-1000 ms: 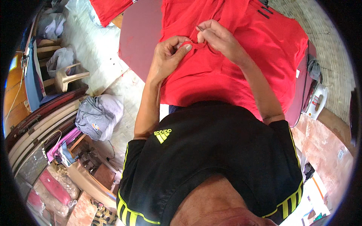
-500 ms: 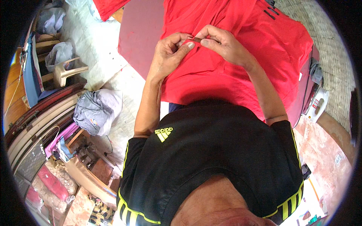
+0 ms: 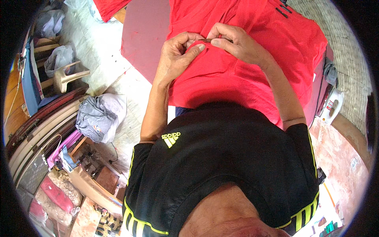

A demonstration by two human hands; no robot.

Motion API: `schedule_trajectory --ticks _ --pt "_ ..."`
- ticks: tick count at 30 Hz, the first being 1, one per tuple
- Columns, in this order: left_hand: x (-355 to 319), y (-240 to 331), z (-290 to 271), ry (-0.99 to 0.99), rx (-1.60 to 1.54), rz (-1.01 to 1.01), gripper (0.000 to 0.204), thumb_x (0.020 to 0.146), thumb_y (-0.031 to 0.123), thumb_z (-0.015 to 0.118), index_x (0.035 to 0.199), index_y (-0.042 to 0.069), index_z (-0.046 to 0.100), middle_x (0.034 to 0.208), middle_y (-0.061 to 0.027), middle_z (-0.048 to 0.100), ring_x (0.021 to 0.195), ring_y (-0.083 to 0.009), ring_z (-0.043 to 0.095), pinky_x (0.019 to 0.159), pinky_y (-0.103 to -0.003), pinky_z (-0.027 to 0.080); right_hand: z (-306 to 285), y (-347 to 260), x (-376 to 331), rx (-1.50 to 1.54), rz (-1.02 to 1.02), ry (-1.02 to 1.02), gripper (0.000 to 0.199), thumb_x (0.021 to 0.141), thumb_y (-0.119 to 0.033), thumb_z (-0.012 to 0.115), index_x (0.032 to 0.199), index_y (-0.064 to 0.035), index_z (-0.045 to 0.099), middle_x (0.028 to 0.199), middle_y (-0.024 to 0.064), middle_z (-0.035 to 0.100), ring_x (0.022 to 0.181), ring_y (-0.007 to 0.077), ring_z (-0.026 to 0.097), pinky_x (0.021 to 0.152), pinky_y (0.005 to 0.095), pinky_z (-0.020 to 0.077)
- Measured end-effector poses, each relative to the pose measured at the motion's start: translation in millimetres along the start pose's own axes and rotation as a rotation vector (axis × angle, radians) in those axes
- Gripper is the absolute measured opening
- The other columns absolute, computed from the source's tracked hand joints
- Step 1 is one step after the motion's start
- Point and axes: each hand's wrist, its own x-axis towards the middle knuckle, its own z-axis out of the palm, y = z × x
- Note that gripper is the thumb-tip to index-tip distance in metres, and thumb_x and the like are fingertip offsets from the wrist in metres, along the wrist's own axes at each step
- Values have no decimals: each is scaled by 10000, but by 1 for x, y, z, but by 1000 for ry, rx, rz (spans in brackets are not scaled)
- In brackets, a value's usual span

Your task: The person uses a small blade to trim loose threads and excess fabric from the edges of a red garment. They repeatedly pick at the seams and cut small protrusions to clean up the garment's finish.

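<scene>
A large piece of red fabric [image 3: 244,85] lies spread over a maroon padded table [image 3: 142,43] in front of me. My left hand [image 3: 177,53] pinches a fold of that fabric between thumb and fingers. Close to its right, my right hand [image 3: 239,43] grips a slim dark brown tool [image 3: 206,40], whose end points left at the pinched fold. Its exact kind is too small to make out, and my fingers cover part of it. Several short black strips [image 3: 282,12] show on the far right of the fabric.
A white-handled iron [image 3: 331,106] stands beyond the table's right edge, with a grey cloth [image 3: 330,73] above it. Left of me are a bundle of grey clothing [image 3: 98,116], plastic bags [image 3: 59,59] and stacked boards [image 3: 43,114]. More red cloth [image 3: 108,8] hangs at the far left.
My right hand has turned slightly, and its forearm has shifted a little outward to the right. The brown tool now looks thinner and more edge-on. My left hand keeps its pinch.
</scene>
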Motion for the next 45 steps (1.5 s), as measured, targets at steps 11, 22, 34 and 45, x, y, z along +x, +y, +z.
schedule_trajectory --ticks 11,22,34,45 --pt "-1 4 1 2 81 -8 214 881 -30 707 1094 -23 684 952 -5 700 858 -58 621 782 -214 515 -4 -18 3 -93 -18 2 117 965 -130 590 967 -12 597 830 64 634 806 147 614 744 318 488" --pt "0 4 6 100 26 65 236 823 -8 745 1055 10 710 770 77 526 699 -29 450 631 -186 388 19 2 -11 338 25 155 138 924 -45 661 1045 -11 604 942 -18 619 905 60 567 840 236 464" --pt "40 45 -47 -314 587 228 248 795 100 768 1014 55 663 680 -7 492 602 -104 471 562 -266 401 10 -5 -11 -298 -255 313 148 829 27 676 968 -14 643 871 58 589 762 141 607 663 311 492" --pt "1 1 -51 -44 627 317 188 801 -16 695 959 59 763 906 -87 666 873 -246 610 784 -345 495 59 10 -32 -671 -273 346 244 785 -93 672 1028 -104 676 993 33 575 806 211 659 650 359 560"
